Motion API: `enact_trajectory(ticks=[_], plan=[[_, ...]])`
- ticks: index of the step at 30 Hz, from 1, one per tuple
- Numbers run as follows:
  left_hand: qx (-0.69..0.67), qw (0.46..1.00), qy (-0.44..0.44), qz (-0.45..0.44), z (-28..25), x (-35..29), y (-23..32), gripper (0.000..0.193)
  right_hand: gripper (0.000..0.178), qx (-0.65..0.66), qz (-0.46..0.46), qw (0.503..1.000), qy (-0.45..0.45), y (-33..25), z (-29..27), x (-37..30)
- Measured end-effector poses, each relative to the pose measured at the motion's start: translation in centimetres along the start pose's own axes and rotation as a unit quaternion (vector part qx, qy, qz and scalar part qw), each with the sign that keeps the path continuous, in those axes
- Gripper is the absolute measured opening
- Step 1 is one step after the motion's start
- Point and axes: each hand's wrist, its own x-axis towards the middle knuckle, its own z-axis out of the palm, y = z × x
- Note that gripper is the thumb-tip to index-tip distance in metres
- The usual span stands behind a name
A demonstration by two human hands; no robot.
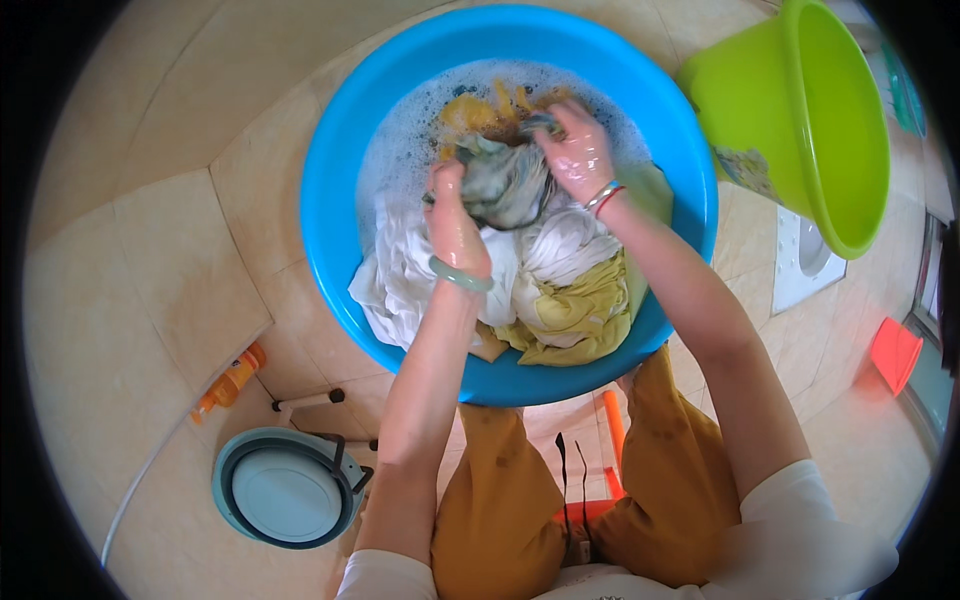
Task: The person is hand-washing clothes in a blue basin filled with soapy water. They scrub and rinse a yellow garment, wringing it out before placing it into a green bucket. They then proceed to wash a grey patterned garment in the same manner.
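A large round blue basin (pixel 335 200) in front of me holds sudsy water and wet laundry. Between my two hands is a wet, dark green-and-grey patterned cloth (pixel 508 185), bunched up above the suds. My left hand (pixel 455 215), with a pale green bangle at the wrist, is closed on the cloth's left side. My right hand (pixel 578 155), wearing a silver bangle and a red cord, grips its upper right part. White cloth (pixel 400 275) and a yellow-green garment (pixel 575 315) lie heaped on the basin's near side. Yellow fabric (pixel 465 113) shows in the water beyond my hands.
A lime green bucket (pixel 750 100) leans at the basin's right. Beyond it is a white floor fixture (pixel 805 255), with a red-orange dustpan-like object (pixel 895 352) farther right. At the left are a collapsible grey-blue basin (pixel 290 490), an orange bottle (pixel 232 380) and a thin pale hose (pixel 150 480).
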Motion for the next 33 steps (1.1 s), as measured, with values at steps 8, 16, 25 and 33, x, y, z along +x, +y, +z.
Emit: enact_trajectory(ticks=[8, 16, 25, 33], plan=[[0.47, 0.837, -0.126, 0.25, -4.0, 4.7, -2.8, 0.052, 0.056, -0.17, -0.118, 0.946, -0.249, 0.6, -0.4, -3.7], [0.131, 0.983, -0.129, 0.004, -4.6, 8.4, -4.4, 0.039, 0.041, -0.062, 0.187, 0.959, -0.203, -3.7, 2.7, -0.7], [-0.178, 0.926, -0.295, -0.156, -1.9, -1.0, 1.9, 0.048, 0.028, 0.009, -0.233, 0.955, -0.184, -15.4, -1.7, -8.4], [-0.172, 0.891, -0.4, -0.126, -2.9, -1.5, 1.2, 0.043, 0.017, -0.022, -0.34, 0.94, -0.021, -16.5, -1.3, -5.9]])
